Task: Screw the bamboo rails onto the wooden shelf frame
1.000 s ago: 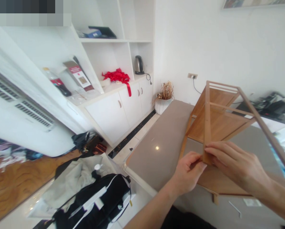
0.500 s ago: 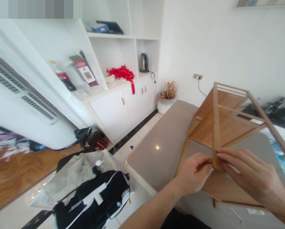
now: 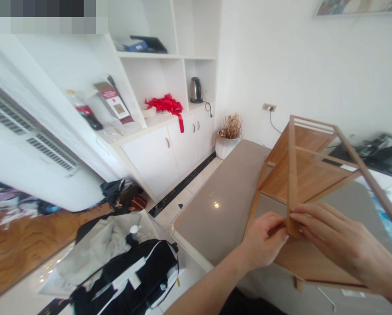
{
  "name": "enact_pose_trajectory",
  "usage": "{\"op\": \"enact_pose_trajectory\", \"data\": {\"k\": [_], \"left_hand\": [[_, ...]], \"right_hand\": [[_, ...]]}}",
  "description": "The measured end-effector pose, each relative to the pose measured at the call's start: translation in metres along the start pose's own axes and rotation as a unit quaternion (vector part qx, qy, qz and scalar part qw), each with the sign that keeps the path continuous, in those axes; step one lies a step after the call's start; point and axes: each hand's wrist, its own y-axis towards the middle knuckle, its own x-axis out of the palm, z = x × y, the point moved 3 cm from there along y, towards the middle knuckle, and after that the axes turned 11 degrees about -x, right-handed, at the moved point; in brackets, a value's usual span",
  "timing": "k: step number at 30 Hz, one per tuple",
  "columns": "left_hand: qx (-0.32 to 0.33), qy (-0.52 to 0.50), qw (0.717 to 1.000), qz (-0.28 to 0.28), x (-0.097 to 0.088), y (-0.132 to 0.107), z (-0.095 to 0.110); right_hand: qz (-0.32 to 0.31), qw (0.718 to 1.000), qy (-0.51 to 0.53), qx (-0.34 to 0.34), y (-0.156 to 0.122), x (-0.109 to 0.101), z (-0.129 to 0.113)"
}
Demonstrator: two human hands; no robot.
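Observation:
A wooden rack [image 3: 292,175] with slatted ends and solid panels lies on the grey-topped table. My right hand [image 3: 338,245] has its fingers closed around the near end of the rack's upright post, pressing on its right side. From the left, my left hand [image 3: 264,238] pinches right against the same post end. Whatever sits between those fingertips is too small or hidden to make out. Below the rack's near edge lies a thin L-shaped hex key [image 3: 327,299], beside a small clear packet [image 3: 352,293].
The table [image 3: 222,188] stretches away to a potted dried plant [image 3: 229,135]. On the left are a box of clothes with a black bag [image 3: 133,275], and a white cabinet [image 3: 150,162] holding red ribbon [image 3: 166,104] and a kettle [image 3: 196,89]. Dark equipment [image 3: 383,153] stands at the right.
The view has shifted slightly, so the scene sits a little lower and the rack further left. Both hands stay at the same post end, with little visible movement.

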Motion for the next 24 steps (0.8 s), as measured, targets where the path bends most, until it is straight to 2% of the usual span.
{"op": "enact_pose_trajectory", "data": {"k": [8, 13, 20, 24], "left_hand": [[-0.003, 0.017, 1.000, 0.014, 0.000, 0.000, 0.003], [0.012, 0.029, 0.999, 0.015, 0.002, 0.000, 0.002], [0.023, 0.052, 0.998, 0.017, 0.001, -0.002, 0.000], [0.027, 0.046, 0.998, 0.017, 0.000, -0.002, 0.000]], "right_hand": [[-0.011, 1.000, 0.014, 0.007, -0.018, 0.005, 0.005], [0.002, 1.000, 0.008, -0.013, -0.027, 0.009, 0.006], [0.040, 0.999, 0.028, 0.023, -0.031, 0.013, 0.002], [0.038, 0.999, 0.027, 0.020, -0.032, 0.014, 0.002]]}}
